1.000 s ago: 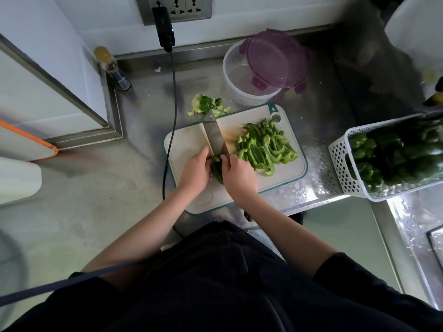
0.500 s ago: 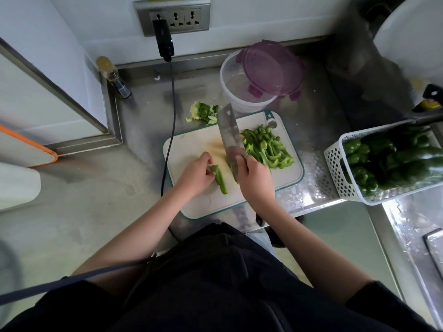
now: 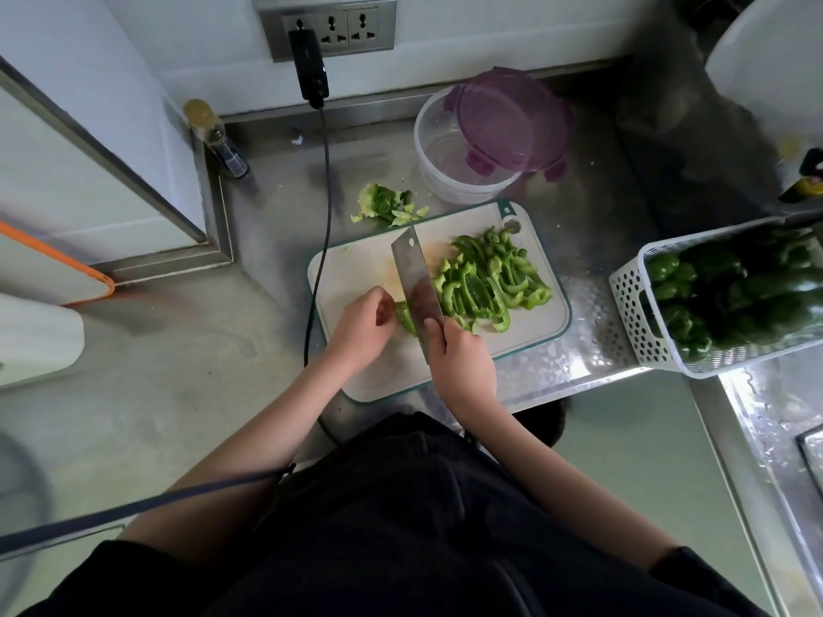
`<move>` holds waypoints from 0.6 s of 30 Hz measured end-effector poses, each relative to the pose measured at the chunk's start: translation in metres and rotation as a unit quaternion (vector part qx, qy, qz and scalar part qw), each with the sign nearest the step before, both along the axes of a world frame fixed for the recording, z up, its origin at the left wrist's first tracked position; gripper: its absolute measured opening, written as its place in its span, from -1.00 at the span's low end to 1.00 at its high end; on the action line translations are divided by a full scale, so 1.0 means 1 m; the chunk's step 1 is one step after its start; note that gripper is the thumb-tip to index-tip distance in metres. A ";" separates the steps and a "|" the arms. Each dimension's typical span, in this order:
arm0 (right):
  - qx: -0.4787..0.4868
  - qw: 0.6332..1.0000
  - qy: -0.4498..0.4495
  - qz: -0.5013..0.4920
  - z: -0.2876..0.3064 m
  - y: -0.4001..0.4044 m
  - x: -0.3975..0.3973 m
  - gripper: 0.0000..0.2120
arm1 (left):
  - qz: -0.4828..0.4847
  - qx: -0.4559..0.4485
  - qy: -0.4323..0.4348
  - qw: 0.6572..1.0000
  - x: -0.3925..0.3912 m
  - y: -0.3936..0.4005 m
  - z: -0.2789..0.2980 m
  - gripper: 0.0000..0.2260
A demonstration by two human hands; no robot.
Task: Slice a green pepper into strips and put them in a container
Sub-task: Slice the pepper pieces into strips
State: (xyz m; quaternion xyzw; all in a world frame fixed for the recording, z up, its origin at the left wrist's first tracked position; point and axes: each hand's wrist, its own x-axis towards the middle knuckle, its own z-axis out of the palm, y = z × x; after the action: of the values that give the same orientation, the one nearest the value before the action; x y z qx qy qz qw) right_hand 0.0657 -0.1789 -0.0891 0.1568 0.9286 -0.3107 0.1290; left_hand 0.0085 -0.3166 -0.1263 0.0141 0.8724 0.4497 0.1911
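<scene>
A white cutting board (image 3: 356, 264) with a teal edge lies on the steel counter. My right hand (image 3: 463, 362) grips a cleaver (image 3: 416, 278), its blade standing on the board against a small green pepper piece (image 3: 406, 319). My left hand (image 3: 363, 325) holds that piece with curled fingers from the left. A heap of cut green pepper strips (image 3: 487, 278) lies on the board to the right of the blade. Behind the board stands a clear round container (image 3: 450, 171) with a purple lid (image 3: 512, 122) leaning on its rim.
Pepper core scraps (image 3: 385, 204) lie behind the board. A white perforated basket (image 3: 632, 305) of whole green peppers stands to the right. A black cable (image 3: 323, 207) hangs from a wall plug (image 3: 309, 64) past the board's left edge. A small bottle (image 3: 218, 138) stands at the back left.
The cleaver swung to the right with cut strips, then came back beside the remaining pepper piece. My left hand stayed on that piece. The camera tilted up slightly.
</scene>
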 end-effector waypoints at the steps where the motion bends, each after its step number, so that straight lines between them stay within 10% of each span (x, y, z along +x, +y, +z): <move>1: 0.002 1.000 -0.002 0.002 -0.001 0.000 0.000 -0.61 | 0.003 0.001 -0.003 1.000 -0.001 0.000 0.000 -0.92; 18: 0.037 0.996 -0.003 0.081 0.013 0.057 0.012 -0.70 | -0.021 -0.030 0.043 0.998 -0.027 -0.001 -0.004 -0.90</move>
State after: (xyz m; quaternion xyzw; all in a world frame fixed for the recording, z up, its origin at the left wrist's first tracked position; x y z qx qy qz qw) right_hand 0.0773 -0.1218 -0.0765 0.0863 0.9486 -0.2646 0.1505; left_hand -0.0186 -0.3173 -0.1299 0.0463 0.8923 0.4184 0.1631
